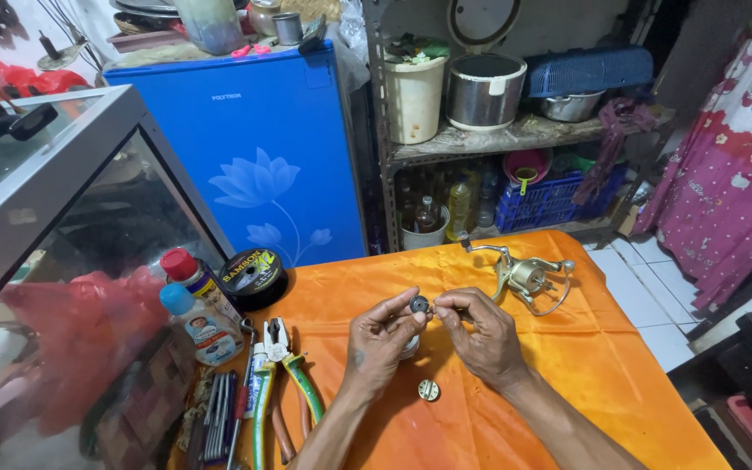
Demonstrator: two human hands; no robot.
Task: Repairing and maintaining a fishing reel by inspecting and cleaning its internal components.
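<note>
Over on your far left you've got the glass cabinet [54,218], then two small bottles, one with a red cap [186,268] and one with a blue cap [202,324], with a black line spool [253,277] just beside them. Below those sit the green-handled pliers [282,374] and a set of thin metal tools [219,426] near the edge of the orange table [585,383].

Moving in, your left hand [379,341] and right hand [480,335] meet above the table, both pinching the same small round metal part [419,305] between thumb and fingertips. It looks like a tiny gear or bearing, so I'd guess it's light, hard and probably a bit greasy, easy to fumble. Grip it by the rim like you're doing, not by the flat faces. There's a pale part under your left hand, mostly hidden, can't tell what it is.

Right below your hands a small round slotted disc [428,389] lies loose on the cloth. Further right, the fishing reel body [528,278] rests on the table, well apart from the hands.
</note>
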